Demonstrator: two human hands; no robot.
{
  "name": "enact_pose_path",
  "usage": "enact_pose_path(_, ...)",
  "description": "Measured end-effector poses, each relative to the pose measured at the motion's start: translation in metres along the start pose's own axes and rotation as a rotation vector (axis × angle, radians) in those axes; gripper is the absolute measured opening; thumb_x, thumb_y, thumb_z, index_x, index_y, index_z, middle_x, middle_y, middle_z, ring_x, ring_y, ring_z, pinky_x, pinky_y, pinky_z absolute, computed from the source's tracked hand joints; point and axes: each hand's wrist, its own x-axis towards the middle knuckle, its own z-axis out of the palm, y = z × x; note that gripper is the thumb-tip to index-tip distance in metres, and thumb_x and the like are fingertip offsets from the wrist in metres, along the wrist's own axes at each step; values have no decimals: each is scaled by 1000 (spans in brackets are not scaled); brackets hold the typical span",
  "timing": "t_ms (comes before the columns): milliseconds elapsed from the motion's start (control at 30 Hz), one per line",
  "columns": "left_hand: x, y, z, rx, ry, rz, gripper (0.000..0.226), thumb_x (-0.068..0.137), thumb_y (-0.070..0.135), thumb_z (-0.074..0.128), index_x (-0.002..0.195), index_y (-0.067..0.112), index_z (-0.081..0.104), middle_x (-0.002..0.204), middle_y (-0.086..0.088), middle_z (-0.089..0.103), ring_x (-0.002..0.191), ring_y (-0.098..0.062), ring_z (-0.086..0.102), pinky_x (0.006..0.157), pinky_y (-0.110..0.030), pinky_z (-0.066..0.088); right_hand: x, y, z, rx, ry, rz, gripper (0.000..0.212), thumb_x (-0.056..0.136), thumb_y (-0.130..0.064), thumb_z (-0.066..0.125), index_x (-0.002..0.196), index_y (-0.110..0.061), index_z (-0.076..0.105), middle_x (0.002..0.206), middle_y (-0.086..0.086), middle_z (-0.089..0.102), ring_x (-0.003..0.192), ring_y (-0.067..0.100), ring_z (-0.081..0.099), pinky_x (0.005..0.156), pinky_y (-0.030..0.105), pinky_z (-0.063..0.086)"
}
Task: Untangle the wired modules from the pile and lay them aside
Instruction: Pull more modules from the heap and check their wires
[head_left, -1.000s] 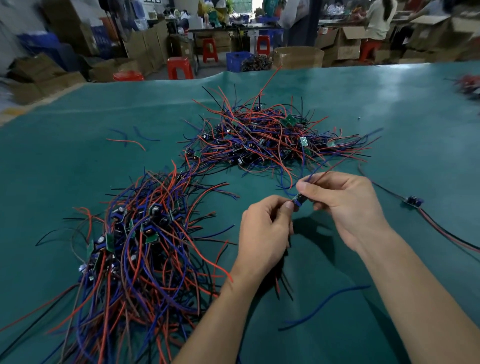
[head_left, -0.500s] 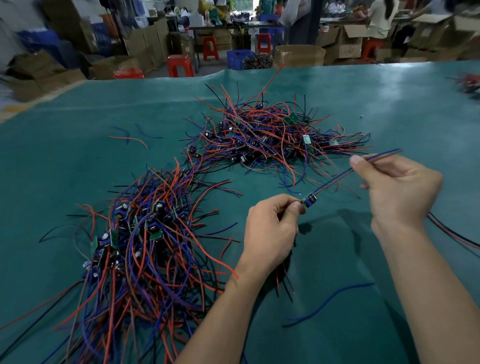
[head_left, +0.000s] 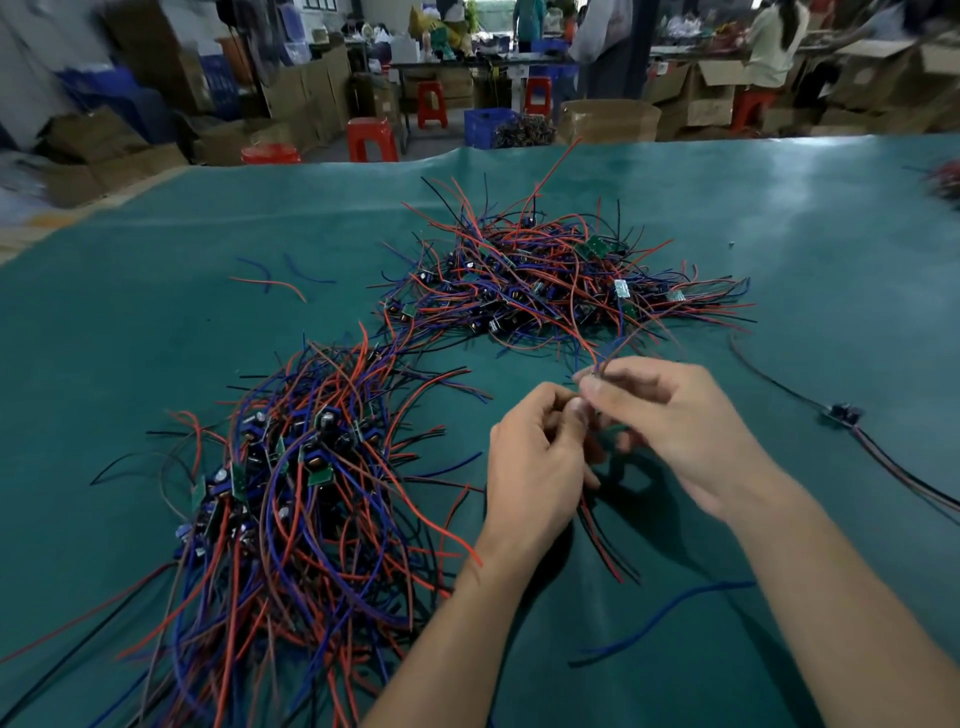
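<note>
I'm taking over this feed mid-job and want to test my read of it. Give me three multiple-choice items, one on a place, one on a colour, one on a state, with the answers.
1. Where does the single module laid aside lie?
A. right of the hands
B. on top of the near pile
C. on a red stool

2. What colour is the table cover?
A. white
B. teal green
C. yellow

3. What are the two hands doing?
A. lying flat on the table
B. pinching wires between them
C. lifting a cardboard box

Answers: 1 A, it lies on the cover near the right edge, apart from both piles. 2 B, the cover is teal all over. 3 B, the left hand and right hand meet with fingers curled, wires trailing below them.
</note>
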Motion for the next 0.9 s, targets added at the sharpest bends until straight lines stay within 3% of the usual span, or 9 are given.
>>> enact_pose_path(100,1,1,0,-7,-52,-34,20,101,14,54,82,11,61,60,-3,68,42,-16,56,49,-27,50,2,3,-3,-89,86,-151,6,86,-19,81,87,-25,80,78,4,76,69,8,63,52,18,45)
enact_pose_path(200,-1,2,2,-15,-109,-74,22,100,15,55,79,13,61,60,-2,67,45,-18,56,51,-27,50,4,-2,-16,-13,294,-271,10,82,-22,81,82,-32,81,75,5,73,69,11,56,52,23,45)
enact_pose_path(333,-3,6,1,34,-151,-47,22,98,16,57,76,16,63,62,0,68,48,-19,59,56,-32,54,0,-20,-34,88,597,-378,7,84,-27,79,83,-34,79,70,-19,70,66,3,55,59,21,46)
enact_pose_path(467,-4,8,0,8,-109,-39,19,97,14,56,81,13,65,64,-3,69,45,-12,57,53,-24,51,-4,-66,-25,64,680,-481,1,82,-35,76,83,-34,76,70,-18,71,64,6,57,62,26,48)
enact_pose_path(567,-3,7,-1,-2,-66,-64,17,98,11,53,86,11,65,67,-5,70,47,-15,59,53,-26,53,-2,-110,-1,113,462,-517,6,80,-27,75,86,-27,76,65,-12,71,53,6,57,51,21,45)
enact_pose_path(667,-3,7,2,-8,-58,-71,17,97,7,55,83,13,63,62,-2,66,45,-17,58,49,-28,53,8,-139,44,29,16,-436,7,81,-23,79,85,-19,78,67,-3,73,52,9,58,47,22,46)
enact_pose_path(733,-3,9,1,2,-45,-30,28,93,1,56,71,19,57,53,6,61,41,-7,54,43,-21,46,17,-145,80,-27,-257,-349,16,87,-27,79,91,-11,77,72,5,76,52,10,61,47,22,48)
enact_pose_path(833,-6,15,-2,19,-39,0,32,83,3,56,63,27,49,47,19,55,47,7,54,48,-6,39,37,-135,124,-391,-516,-204,40,96,-47,66,97,-8,72,76,10,77,54,18,71,45,25,52)
enact_pose_path(900,-5,15,-4,52,-59,-9,34,82,-1,55,62,25,46,43,21,52,45,13,52,47,-3,37,58,-118,134,-742,-487,-209,43,97,-52,60,89,-10,71,84,13,76,67,26,75,60,33,60)
